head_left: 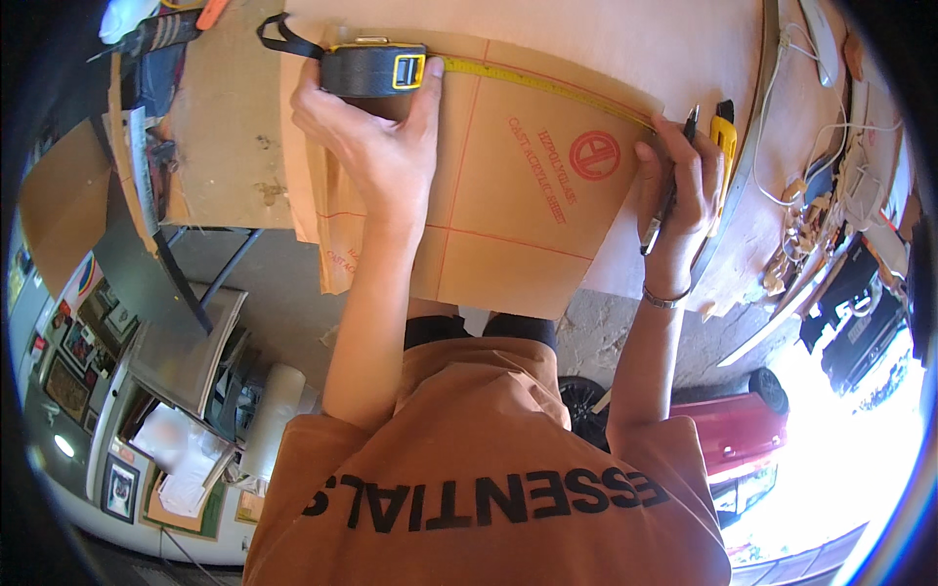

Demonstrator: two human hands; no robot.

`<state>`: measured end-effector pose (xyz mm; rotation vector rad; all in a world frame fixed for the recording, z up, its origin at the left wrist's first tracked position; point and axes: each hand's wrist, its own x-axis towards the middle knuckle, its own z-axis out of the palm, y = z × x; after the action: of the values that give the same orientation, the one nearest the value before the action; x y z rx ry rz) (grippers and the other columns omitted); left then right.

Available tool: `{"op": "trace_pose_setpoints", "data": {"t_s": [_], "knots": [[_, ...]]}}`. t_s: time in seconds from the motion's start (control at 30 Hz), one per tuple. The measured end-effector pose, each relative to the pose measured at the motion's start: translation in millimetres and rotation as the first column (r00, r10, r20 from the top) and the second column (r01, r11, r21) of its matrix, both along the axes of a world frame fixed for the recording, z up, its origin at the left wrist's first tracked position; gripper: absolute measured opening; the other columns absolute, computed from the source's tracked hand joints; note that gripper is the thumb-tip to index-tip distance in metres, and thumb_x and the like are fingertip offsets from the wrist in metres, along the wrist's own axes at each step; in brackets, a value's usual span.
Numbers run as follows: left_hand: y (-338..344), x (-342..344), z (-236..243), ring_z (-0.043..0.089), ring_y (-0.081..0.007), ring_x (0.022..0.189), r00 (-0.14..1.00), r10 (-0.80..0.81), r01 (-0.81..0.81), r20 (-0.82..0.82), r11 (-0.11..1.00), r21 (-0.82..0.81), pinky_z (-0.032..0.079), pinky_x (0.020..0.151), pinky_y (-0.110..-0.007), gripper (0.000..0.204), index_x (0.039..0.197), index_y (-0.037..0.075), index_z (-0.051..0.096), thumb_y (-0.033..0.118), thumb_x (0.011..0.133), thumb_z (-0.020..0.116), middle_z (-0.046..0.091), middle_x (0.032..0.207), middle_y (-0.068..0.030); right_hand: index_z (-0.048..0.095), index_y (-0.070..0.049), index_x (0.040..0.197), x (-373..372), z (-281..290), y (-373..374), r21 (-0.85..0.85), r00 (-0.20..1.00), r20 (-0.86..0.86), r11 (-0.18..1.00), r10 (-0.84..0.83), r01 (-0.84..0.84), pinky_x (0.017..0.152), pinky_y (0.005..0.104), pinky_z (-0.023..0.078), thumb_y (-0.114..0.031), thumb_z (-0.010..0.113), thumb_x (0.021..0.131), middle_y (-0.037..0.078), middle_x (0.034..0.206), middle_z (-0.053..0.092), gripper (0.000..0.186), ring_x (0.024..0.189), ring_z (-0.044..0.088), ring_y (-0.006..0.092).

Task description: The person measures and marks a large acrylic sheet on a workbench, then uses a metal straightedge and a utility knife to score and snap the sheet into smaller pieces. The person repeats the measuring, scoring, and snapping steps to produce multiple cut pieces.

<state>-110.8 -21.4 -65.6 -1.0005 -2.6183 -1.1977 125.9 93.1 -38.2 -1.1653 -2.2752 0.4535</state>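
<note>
My left hand (376, 146) is closed around a black and yellow tape measure (366, 71) with a black wrist strap, near the sheet's far left part. The yellow tape blade (547, 84) runs out to the right across a brown paper-covered sheet (508, 205) with red print and lines. At the sheet's right edge, the fingertips of my right hand (684, 186) meet the blade's end. That hand also grips a dark pen (692, 121), which passes between its fingers. A yellow utility knife (724, 146) lies just right of those fingers, partly hidden by them.
The sheet rests on a wooden table (230, 156) and overhangs its near edge. A metal strip (757, 127) runs right of the knife. Farther right are a white cable (772, 186) and scraps (791, 230). Dark panels (137, 186) stand at the left.
</note>
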Motion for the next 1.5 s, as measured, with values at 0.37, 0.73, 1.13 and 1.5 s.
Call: {"op": "trace_pose_setpoints", "data": {"t_s": [0.37, 0.73, 1.13, 1.5], "knots": [[-72.9, 49.7, 36.4, 0.052, -0.0271, 0.126, 0.984, -0.041, -0.001, 0.173, 0.972, 0.236, 0.050, 0.107, -0.039, 0.092, 0.142, -0.004, 0.033, 0.003, 0.073, 0.093, 0.046, 0.138, -0.0193, 0.072, -0.006, 0.098, 43.0, 20.4, -62.3, -0.104, 0.997, -0.064, 0.994, -0.053, 0.046, 0.080, 0.0395, 0.053, 0.008, 0.080, 0.073, 0.010, 0.099, 0.067, 0.029, 0.093, 0.066, 0.0296], [-148.4, 61.4, 13.4, 0.057, -0.0217, 0.116, 0.952, 0.026, -0.040, 0.304, 0.998, 0.041, 0.056, 0.089, -0.032, 0.085, 0.141, -0.005, 0.034, 0.007, 0.079, 0.090, 0.048, 0.132, -0.0193, 0.070, -0.004, 0.098, 63.0, -6.7, -139.0, 0.000, 0.997, 0.009, 0.997, -0.076, 0.076, 0.091, 0.0389, 0.059, 0.007, 0.073, 0.087, 0.018, 0.114, 0.072, 0.016, 0.108, 0.071, 0.0308], [-143.7, 66.9, 9.0, 0.065, -0.0178, 0.099, 0.937, 0.002, -0.067, 0.350, 0.983, 0.174, 0.059, 0.081, -0.027, 0.084, 0.143, -0.006, 0.027, 0.006, 0.085, 0.086, 0.054, 0.120, -0.0189, 0.077, -0.006, 0.101, 66.6, -24.6, -143.7, 0.150, 0.999, -0.054, 0.989, 0.005, 0.003, 0.086, 0.0340, 0.063, 0.006, 0.078, 0.085, 0.017, 0.115, 0.074, 0.019, 0.105, 0.074, 0.0259], [-145.1, 65.5, -4.7, 0.063, -0.0209, 0.105, 0.991, -0.059, 0.044, 0.123, 0.992, 0.120, 0.059, 0.084, -0.028, 0.086, 0.141, -0.008, 0.026, 0.009, 0.083, 0.088, 0.047, 0.125, -0.0206, 0.080, -0.012, 0.093, 62.0, -33.1, -146.8, 0.132, 0.990, -0.142, 0.990, -0.020, 0.039, 0.081, 0.0329, 0.059, 0.002, 0.086, 0.071, 0.009, 0.110, 0.076, 0.027, 0.097, 0.073, 0.0214]]}}
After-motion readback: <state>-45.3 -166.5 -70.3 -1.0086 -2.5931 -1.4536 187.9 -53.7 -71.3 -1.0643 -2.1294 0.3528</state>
